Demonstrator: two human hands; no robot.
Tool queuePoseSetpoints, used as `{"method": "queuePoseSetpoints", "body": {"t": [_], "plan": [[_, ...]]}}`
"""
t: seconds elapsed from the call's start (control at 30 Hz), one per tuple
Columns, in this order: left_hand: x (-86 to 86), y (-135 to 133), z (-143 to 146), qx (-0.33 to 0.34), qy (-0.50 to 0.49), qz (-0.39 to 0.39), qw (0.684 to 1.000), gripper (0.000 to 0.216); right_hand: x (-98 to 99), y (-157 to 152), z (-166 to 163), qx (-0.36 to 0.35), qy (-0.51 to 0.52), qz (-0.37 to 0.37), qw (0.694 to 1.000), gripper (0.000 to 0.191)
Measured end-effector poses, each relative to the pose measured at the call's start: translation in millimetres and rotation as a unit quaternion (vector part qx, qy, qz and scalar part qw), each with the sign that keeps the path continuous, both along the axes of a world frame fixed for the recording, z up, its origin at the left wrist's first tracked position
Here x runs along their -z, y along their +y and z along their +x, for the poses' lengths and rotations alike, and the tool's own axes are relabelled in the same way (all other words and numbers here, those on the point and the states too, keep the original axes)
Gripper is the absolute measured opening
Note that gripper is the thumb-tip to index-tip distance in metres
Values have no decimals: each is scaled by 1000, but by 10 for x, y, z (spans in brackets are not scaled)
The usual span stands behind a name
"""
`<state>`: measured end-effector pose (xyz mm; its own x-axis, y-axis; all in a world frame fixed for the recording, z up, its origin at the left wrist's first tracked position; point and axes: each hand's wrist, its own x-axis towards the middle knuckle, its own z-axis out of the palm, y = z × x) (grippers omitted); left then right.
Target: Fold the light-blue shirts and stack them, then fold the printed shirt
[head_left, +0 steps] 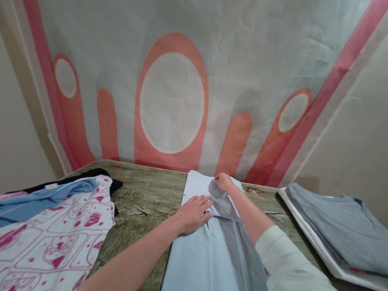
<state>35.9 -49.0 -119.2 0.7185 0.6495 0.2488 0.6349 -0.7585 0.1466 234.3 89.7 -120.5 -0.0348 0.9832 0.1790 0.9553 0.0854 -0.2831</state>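
A pale blue garment [206, 257] lies lengthwise on the wood-patterned table [144, 195] in front of me. My left hand [194, 213] rests flat on it with fingers stretched out, pressing the cloth down. My right hand [224, 181] reaches to the garment's far end and pinches a grey fold [221, 203] of the same garment, which runs back under my right forearm.
A heap of clothes lies at the left: a white shirt with pink print [51, 237], a blue one [27, 202] and a black one [92, 174]. A folded grey shirt [341, 222] sits on a white board [325, 256] at the right. A banner with red shapes [172, 99] hangs behind the table.
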Motion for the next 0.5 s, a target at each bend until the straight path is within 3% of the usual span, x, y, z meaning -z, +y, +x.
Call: {"method": "queuePoseSetpoints", "body": {"t": [0.33, 0.5], "plan": [[-28, -21, -1, 9, 27, -2, 1000, 53, 93, -66, -187, -34, 15, 47, 998, 26], [-16, -11, 3, 9, 30, -5, 999, 53, 52, -209, -14, -43, 8, 60, 997, 29]]}}
